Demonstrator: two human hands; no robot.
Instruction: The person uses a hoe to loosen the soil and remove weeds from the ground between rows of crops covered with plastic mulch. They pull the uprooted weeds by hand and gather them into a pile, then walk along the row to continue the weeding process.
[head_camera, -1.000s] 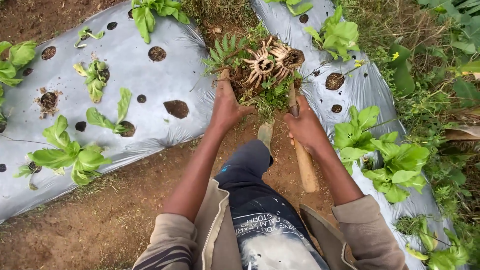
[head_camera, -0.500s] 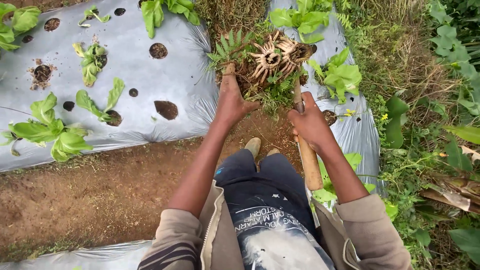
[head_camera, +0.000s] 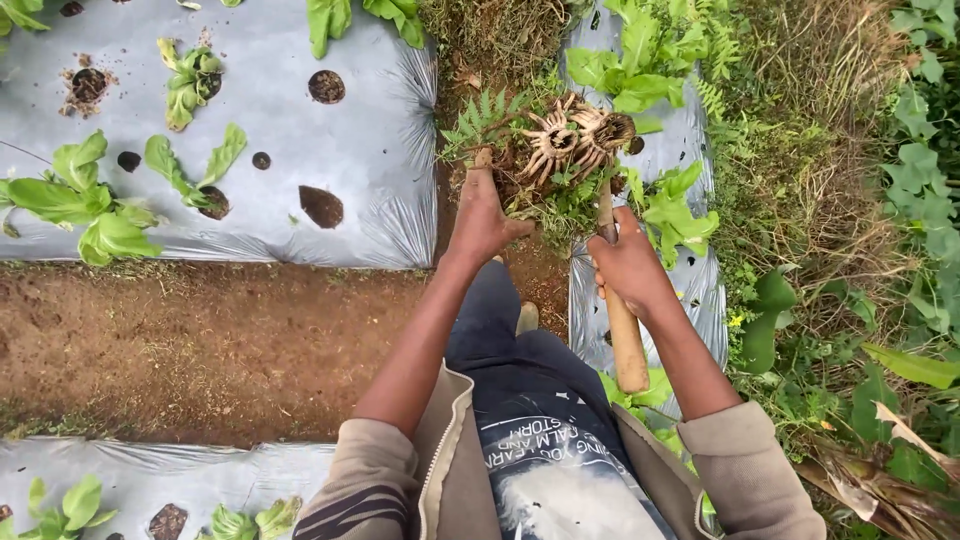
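From the head view I saw both bare arms stretched forward and down over the dark trousers, the grey-brown sleeves pushed up to the elbows. The left hand (head_camera: 482, 218) reached out nearly straight, palm down, fingers together and thumb splayed to the right, pressed against a clump of uprooted weeds and brown roots (head_camera: 560, 150) with fern fronds; whether the fingers curled into it I could not tell. The right hand (head_camera: 628, 265) was bent at the wrist and wrapped tight around one pale wooden tool handle (head_camera: 622, 325), which ran from beside the forearm up into the clump, its working end hidden in the greenery. The clump sat at the head of the bare soil path (head_camera: 200, 345), in the gap between two sheets of silver plastic mulch (head_camera: 270, 150), with a third sheet at the lower left. I counted two pale spoked root crowns side by side in the clump. One light shoe toe (head_camera: 527, 318) showed below the hands. Leafy green seedlings (head_camera: 80, 200) grew from holes in the mulch.
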